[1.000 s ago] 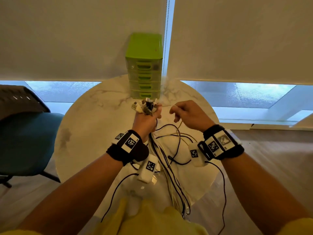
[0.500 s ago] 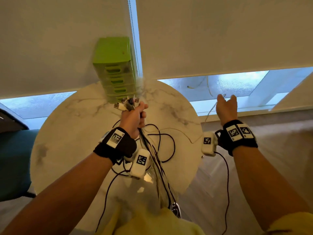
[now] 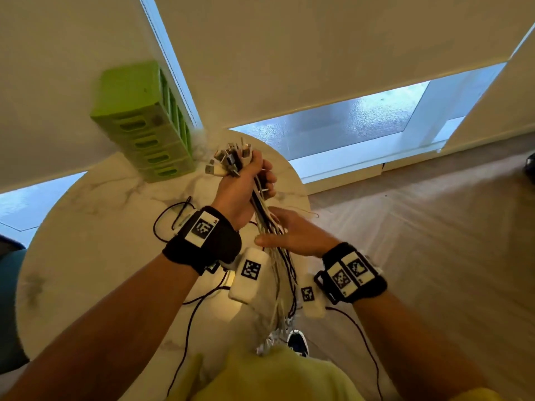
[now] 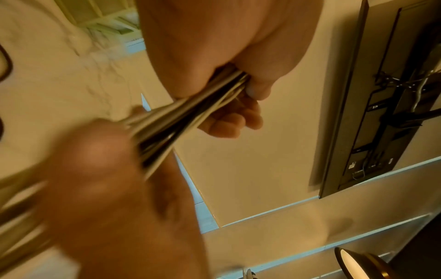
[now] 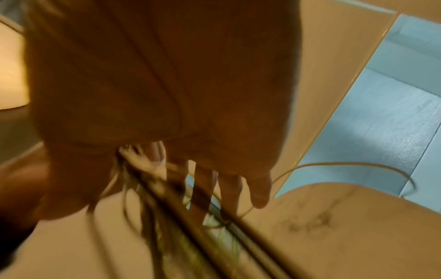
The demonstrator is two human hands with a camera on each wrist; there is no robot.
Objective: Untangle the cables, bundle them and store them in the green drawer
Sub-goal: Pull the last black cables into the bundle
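Note:
My left hand [image 3: 249, 180] grips a thick bundle of white and black cables [image 3: 272, 227] just below their plugs [image 3: 231, 159], held upright above the round marble table [image 3: 95, 227]. The left wrist view shows the fingers [image 4: 229, 120] curled round the cables [image 4: 190, 117]. My right hand [image 3: 289, 233] lies against the hanging strands a little lower, fingers [image 5: 260, 192] straight and spread over the cables [image 5: 190, 226]. The strands hang past the table's near edge. The green drawer unit [image 3: 144, 123] stands at the table's back with all drawers closed.
Loose black cables [image 3: 170, 215] lie on the table behind my left wrist. A blue chair [image 3: 8, 299] stands at the left. Wooden floor [image 3: 419, 227] opens to the right, and window blinds hang behind the table.
My right hand has come back from the far right, where it had drawn out a thin cable, and now lies on the bundle below the left hand. The left hand keeps its grip.

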